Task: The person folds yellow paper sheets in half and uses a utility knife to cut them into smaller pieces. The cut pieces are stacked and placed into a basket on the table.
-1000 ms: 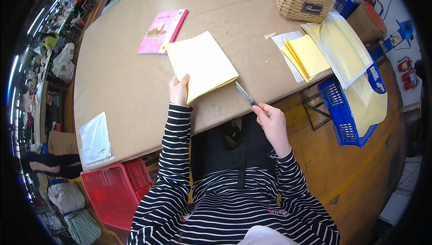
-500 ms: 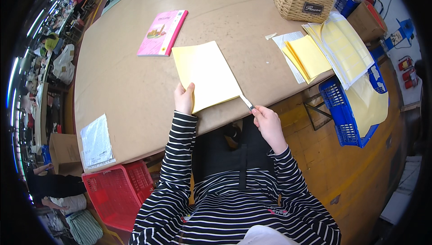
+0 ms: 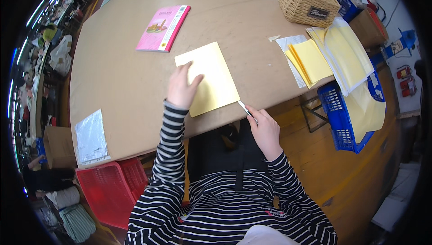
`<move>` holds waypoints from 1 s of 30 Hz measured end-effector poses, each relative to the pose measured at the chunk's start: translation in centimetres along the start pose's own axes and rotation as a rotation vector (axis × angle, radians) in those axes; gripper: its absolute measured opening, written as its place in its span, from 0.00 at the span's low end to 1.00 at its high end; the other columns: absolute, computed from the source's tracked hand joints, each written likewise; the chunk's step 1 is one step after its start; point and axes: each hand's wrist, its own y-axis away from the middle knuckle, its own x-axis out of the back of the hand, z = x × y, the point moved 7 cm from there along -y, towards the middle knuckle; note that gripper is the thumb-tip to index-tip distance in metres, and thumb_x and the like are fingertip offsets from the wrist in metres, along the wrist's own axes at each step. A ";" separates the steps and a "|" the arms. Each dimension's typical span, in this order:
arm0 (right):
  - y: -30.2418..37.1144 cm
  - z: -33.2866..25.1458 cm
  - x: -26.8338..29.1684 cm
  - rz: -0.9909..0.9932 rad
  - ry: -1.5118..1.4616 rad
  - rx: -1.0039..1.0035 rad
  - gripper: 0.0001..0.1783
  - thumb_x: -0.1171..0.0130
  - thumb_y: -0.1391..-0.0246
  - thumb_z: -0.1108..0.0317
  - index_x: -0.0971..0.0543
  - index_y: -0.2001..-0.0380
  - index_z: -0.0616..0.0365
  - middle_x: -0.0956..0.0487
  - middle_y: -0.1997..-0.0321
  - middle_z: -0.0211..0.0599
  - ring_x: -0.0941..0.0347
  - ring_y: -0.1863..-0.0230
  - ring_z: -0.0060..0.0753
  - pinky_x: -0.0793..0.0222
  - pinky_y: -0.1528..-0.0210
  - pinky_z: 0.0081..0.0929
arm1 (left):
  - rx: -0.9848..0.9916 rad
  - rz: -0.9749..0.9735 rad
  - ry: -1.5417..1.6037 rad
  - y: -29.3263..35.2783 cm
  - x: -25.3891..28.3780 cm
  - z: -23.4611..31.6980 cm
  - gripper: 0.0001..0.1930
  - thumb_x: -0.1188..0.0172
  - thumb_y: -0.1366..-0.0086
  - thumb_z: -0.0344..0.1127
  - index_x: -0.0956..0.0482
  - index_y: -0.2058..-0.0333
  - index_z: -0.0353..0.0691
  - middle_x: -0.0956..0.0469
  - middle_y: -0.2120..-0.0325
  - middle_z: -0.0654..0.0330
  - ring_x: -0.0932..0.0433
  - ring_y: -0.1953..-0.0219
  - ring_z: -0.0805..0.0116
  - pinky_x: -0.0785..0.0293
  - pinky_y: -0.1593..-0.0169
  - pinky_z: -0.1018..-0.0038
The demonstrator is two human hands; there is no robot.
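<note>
A folded sheet of pale yellow paper [image 3: 213, 80] lies near the front edge of the brown-covered table [image 3: 121, 87]. Over its left side is my left hand [image 3: 182, 85], fingers spread, with nothing gripped; whether the fingertips touch the paper I cannot tell. My right hand [image 3: 265, 130] is closed round a slim knife [image 3: 244, 107] with a pale blade. The blade's tip meets the lower right corner of the yellow paper. Part of the knife's handle is hidden in my fingers.
A pink book [image 3: 163, 29] lies beyond the paper. At right are folded yellow sheets [image 3: 312, 58], a wicker basket [image 3: 306, 4] and a blue crate [image 3: 337, 114] below the edge. A silvery packet [image 3: 91, 137] lies at left, above a red crate [image 3: 105, 191].
My left hand has let go of the paper's lower left corner and moved up over its left side, fingers spreading. The knife remains at the lower right corner.
</note>
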 end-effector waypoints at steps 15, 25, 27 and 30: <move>-0.7 -1.1 0.0 0.249 0.360 0.209 0.19 0.41 0.47 0.71 0.19 0.51 0.41 0.30 0.63 0.33 0.26 0.66 0.34 0.29 0.67 0.31 | 0.033 -0.130 -0.471 -1.6 -13.1 -0.2 0.30 0.57 0.30 0.51 0.40 0.34 0.43 0.44 0.31 0.62 0.48 0.30 0.61 0.56 0.30 0.49; -1.6 -0.7 0.2 0.228 0.415 0.236 0.21 0.41 0.48 0.72 0.19 0.50 0.41 0.29 0.62 0.32 0.25 0.66 0.33 0.29 0.66 0.30 | 0.042 -0.094 -0.434 -1.5 -12.5 0.3 0.28 0.58 0.30 0.49 0.40 0.34 0.44 0.43 0.32 0.63 0.46 0.30 0.63 0.55 0.31 0.49; -3.1 -0.9 -0.1 0.235 0.396 0.245 0.22 0.41 0.49 0.73 0.19 0.50 0.41 0.29 0.63 0.32 0.25 0.66 0.33 0.29 0.66 0.29 | 0.044 -0.104 -0.443 -1.6 -12.5 0.4 0.28 0.58 0.30 0.48 0.40 0.34 0.44 0.42 0.32 0.63 0.45 0.30 0.63 0.55 0.31 0.49; -5.5 -1.4 -0.9 0.233 0.374 0.264 0.22 0.42 0.51 0.74 0.18 0.52 0.42 0.29 0.64 0.32 0.25 0.66 0.33 0.28 0.66 0.29 | 0.043 -0.113 -0.444 -1.6 -12.5 0.4 0.28 0.58 0.29 0.47 0.40 0.34 0.43 0.43 0.32 0.63 0.45 0.30 0.63 0.55 0.31 0.48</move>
